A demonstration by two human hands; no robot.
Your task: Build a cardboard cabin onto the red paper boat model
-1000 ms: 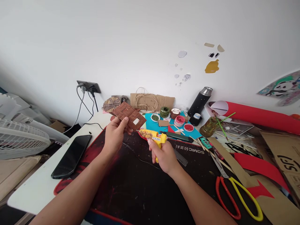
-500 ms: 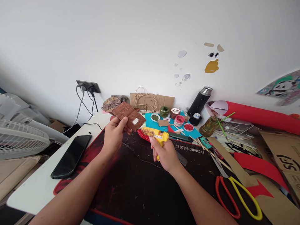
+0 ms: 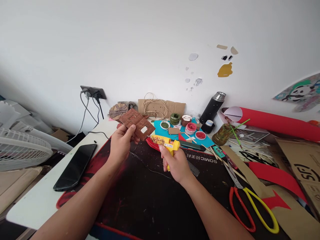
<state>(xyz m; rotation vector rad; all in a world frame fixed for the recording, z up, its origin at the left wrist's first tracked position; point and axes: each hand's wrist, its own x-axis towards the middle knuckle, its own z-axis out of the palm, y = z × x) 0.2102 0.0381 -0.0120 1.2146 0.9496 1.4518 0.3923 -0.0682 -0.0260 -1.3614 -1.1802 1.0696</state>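
Observation:
My left hand (image 3: 121,141) pinches a brown-painted cardboard piece (image 3: 136,122) by its lower left edge, thumb on top. The piece is tilted and has rectangular cut-outs like windows. A yellow glue gun (image 3: 168,145) is gripped in my right hand (image 3: 177,163), fingers wrapped round its handle. Its stained nozzle end points left, right by the lower right edge of the cardboard; whether it touches, I cannot tell. Both hands are above the dark desk mat (image 3: 140,200). A thin cord lies across the mat below them.
Large scissors (image 3: 241,190) with red and yellow handles lie at the right. Open paint jars (image 3: 191,128) stand on blue paper behind, near a black thermos (image 3: 212,107) and a jar of brushes (image 3: 222,134). A phone (image 3: 75,166) lies left, a fan (image 3: 25,148) beyond it.
Almost nothing differs. The whole view has shifted very slightly, while both hands keep the cardboard piece and the glue gun in nearly the same position.

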